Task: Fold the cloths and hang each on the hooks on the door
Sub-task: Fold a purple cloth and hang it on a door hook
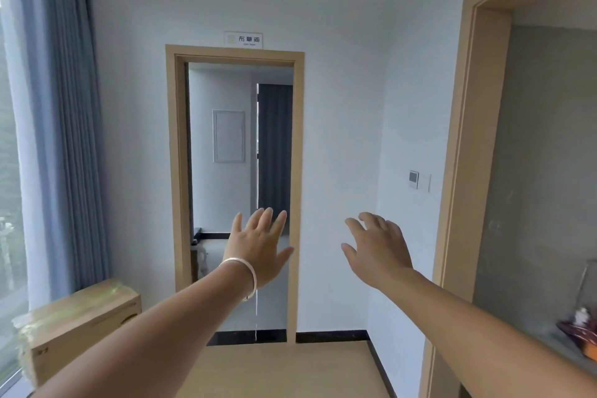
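Head view: you are at the approach step, nothing folded or hung yet by the look of it; no cloths, hooks or door leaf show, only the open doorway (240, 191) at 12 o'clock; next you must likely find the cloths, perhaps through that doorway. Both arms reach forward, backs of hands toward you; left hand (258, 252) at 12 o'clock, fingers straight and spread, holding nothing, bracelet (245, 271) on its wrist; right hand (378, 249) at 2 o'clock, fingers loosely apart, empty.

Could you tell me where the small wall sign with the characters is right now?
In the head view, the wall sign sits centre-top, directly above the wooden door frame, right of the blue curtain.
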### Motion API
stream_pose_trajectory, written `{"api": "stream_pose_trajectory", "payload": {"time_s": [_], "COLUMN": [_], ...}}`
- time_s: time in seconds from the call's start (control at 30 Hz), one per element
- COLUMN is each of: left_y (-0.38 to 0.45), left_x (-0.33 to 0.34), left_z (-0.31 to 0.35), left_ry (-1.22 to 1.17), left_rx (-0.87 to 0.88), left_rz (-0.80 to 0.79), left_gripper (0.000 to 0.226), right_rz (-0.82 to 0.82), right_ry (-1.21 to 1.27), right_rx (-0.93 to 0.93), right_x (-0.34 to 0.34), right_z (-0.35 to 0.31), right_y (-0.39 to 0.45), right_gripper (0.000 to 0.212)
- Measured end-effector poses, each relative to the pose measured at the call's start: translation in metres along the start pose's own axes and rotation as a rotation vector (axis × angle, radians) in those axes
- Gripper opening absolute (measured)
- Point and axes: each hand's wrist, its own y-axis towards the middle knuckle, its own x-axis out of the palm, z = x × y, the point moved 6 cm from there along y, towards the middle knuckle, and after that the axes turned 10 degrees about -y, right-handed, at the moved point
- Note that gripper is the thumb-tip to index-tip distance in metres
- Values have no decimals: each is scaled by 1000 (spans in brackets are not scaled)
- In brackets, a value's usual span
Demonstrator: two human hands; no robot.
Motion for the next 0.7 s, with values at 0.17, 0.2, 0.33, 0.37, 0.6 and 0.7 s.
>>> {"api": "stream_pose_trajectory", "payload": {"time_s": [0.17,0.2,0.33,0.37,0.6,0.7], "left_y": [45,54,100,113,224,270], "left_x": [52,63,105,114,165,183], "left_z": [-8,-10,-16,-18,-25,-24], "left_ry": [-15,-8,4,7,29,24], "left_rx": [8,9,7,3,-33,-44], "left_rz": [-42,-53,-71,-73,-75,-45], "left_gripper": [74,74,74,73,72,72], "right_rz": [-33,-42,-48,-48,-21,-14], "right_ry": [0,2,7,8,33,42], "right_rx": [7,4,-1,-3,-37,-44], "right_x": [51,64,115,127,195,221], "right_z": [2,2,8,11,40,57], "right_y": [43,52,97,110,209,248], "right_gripper": [49,50,50,50,50,50]}}
